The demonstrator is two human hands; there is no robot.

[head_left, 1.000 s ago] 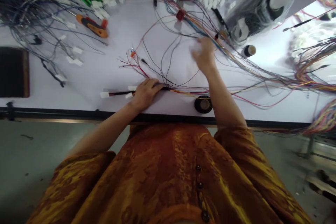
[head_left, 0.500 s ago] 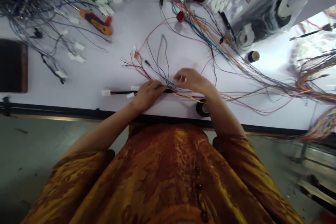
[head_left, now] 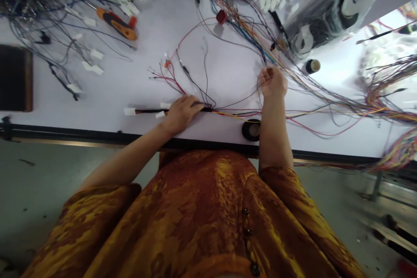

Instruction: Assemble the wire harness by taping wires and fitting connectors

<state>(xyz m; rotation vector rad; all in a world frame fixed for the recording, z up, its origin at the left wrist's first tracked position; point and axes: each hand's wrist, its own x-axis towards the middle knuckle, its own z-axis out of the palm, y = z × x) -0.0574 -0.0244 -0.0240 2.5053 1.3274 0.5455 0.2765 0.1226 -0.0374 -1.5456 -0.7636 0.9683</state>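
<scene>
Plug (head_left: 129, 111): white, out left of the left fingers.
Left hand (head_left: 180, 115): fingers together, over the bundle (head_left: 224, 114); any pinch is hidden.
Bundle: under those fingers, running right; likely light, floppy, best held at its sleeve (head_left: 207, 109).
Right hand (head_left: 273, 81): fingers curled; can't tell if they're pinching.
Writing: none readable.

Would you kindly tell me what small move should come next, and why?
Perhaps the right hand should lay the thin dark wire alongside the yellow wire: it slants away towards that hand, while the left hand rests on the black-wrapped bundle, seemingly steadying it.
</scene>
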